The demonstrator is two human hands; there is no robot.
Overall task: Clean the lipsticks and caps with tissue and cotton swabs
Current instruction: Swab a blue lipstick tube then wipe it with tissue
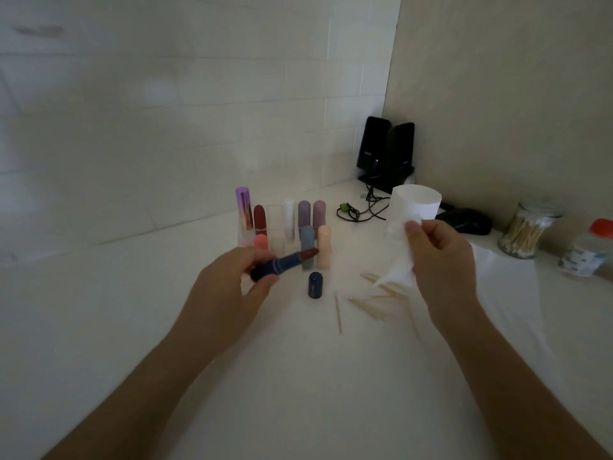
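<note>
My left hand (229,283) grips a dark blue lipstick (285,262) with its reddish tip bared and pointing right. Its dark blue cap (315,284) stands upright on the white table, just below the tip. My right hand (438,257) pinches a crumpled white tissue (398,272) above the table, a hand's width right of the lipstick. Behind the lipstick, a clear organiser (277,234) holds several capped lipsticks in purple, red, pink, white, grey and peach. Several used cotton swabs (371,302) lie loose on the table under the tissue.
A white tissue roll (416,204) stands behind my right hand. A glass jar of cotton swabs (522,235) and a red-lidded container (588,249) are at the right wall. Black speakers (386,151), cables (360,210) and a dark mouse (467,222) fill the back corner.
</note>
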